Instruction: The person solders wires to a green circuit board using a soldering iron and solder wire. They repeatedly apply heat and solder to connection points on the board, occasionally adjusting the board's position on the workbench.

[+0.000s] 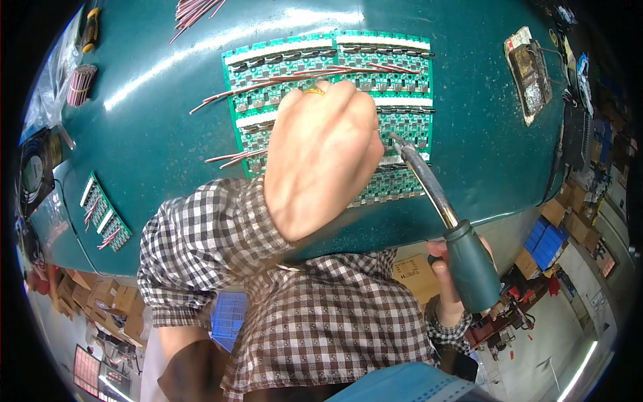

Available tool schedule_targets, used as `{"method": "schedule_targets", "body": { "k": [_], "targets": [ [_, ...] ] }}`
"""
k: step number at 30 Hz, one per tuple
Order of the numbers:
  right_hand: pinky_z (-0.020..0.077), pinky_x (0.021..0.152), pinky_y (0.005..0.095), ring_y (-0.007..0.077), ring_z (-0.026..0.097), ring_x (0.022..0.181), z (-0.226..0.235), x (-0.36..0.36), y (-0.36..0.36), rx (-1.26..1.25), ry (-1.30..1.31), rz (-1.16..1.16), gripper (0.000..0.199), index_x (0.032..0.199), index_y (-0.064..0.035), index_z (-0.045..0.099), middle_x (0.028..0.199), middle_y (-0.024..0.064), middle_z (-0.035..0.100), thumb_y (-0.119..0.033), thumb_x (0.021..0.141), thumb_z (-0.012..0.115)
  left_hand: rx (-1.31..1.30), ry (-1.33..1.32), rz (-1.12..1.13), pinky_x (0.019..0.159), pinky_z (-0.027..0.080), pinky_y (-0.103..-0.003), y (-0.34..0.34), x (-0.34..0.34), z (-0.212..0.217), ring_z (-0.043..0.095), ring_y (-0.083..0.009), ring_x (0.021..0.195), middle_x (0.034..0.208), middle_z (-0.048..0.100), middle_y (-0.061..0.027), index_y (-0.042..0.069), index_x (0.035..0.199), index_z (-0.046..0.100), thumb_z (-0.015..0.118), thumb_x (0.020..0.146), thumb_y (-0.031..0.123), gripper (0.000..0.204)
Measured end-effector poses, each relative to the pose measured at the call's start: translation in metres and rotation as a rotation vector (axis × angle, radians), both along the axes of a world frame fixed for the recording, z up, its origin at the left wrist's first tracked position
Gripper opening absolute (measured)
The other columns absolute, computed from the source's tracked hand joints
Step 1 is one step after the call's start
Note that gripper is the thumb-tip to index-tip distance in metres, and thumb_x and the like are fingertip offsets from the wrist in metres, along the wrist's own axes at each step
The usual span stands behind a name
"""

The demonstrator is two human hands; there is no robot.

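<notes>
My left hand (325, 154) reaches across the middle of a panel of green circuit boards (402, 80), back of the hand up, with a ring on one finger. Its fingers are curled and closed; the fingertips and whatever they hold are hidden beneath. My right hand (445, 281) grips a soldering iron (472, 268) by its dark green handle. The iron's tip lies at the boards just right of my left hand. Thin red and white wires (261, 84) lie across the upper rows of the panel, and more wires (234, 158) stick out at its left side.
The green work mat (161, 141) carries a small board strip (104, 214) with wires at the left. A wire bundle (81, 85), a screwdriver (92, 30) and a fan (37, 169) are along the left edge. At right sits a soldering-iron stand (528, 75). More wires (197, 12) lie at the far edge.
</notes>
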State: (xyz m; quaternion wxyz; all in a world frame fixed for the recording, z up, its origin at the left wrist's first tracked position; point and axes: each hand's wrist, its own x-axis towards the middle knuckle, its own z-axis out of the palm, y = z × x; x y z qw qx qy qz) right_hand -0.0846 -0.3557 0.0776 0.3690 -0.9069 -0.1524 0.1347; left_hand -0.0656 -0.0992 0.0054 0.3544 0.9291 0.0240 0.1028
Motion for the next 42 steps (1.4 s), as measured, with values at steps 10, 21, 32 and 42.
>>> {"method": "schedule_targets", "body": {
  "k": [10, 21, 32, 42],
  "targets": [
    [0.0555, 0.080, 0.0390, 0.0304, 0.066, 0.092, 0.003, -0.001, -0.002, 0.543, 0.472, -0.386, 0.048, 0.111, 0.0084, 0.055, 0.094, 0.0137, 0.062, -0.022, 0.079, 0.074, -0.004, -0.021, 0.018, 0.063, 0.040, -0.036, -0.001, 0.000, 0.001, 0.055, -0.0253, 0.070, 0.073, 0.055, -0.0054, 0.008, 0.074, 0.055, 0.067, 0.066, 0.001, 0.016],
    [0.0595, 0.061, 0.0340, 0.0237, 0.066, 0.071, -0.009, 0.030, -0.008, 0.700, 0.637, -0.494, 0.039, 0.108, 0.0083, 0.054, 0.081, 0.0129, 0.059, -0.026, 0.090, 0.058, 0.045, 0.000, 0.007, 0.063, 0.041, -0.036, -0.001, -0.002, 0.005, 0.056, -0.0260, 0.072, 0.074, 0.055, -0.0058, 0.007, 0.077, 0.056, 0.067, 0.069, 0.001, 0.015],
    [0.0578, 0.056, 0.0303, 0.0186, 0.062, 0.061, -0.016, 0.034, -0.009, 0.724, 0.656, -0.435, 0.039, 0.108, 0.0077, 0.053, 0.074, 0.0101, 0.056, -0.027, 0.091, 0.058, 0.065, -0.023, 0.057, 0.063, 0.038, -0.036, -0.010, -0.005, 0.002, 0.053, -0.0247, 0.071, 0.074, 0.053, -0.0046, 0.009, 0.079, 0.055, 0.068, 0.068, 0.002, 0.018],
    [0.0576, 0.055, 0.0290, 0.0168, 0.061, 0.060, -0.015, 0.032, -0.009, 0.654, 0.632, -0.384, 0.042, 0.110, 0.0080, 0.049, 0.074, 0.0093, 0.054, -0.030, 0.093, 0.055, 0.038, -0.015, 0.082, 0.066, 0.037, -0.036, -0.012, -0.005, 0.002, 0.052, -0.0246, 0.072, 0.075, 0.053, -0.0043, 0.009, 0.078, 0.055, 0.068, 0.068, 0.003, 0.018]
  ]
}}
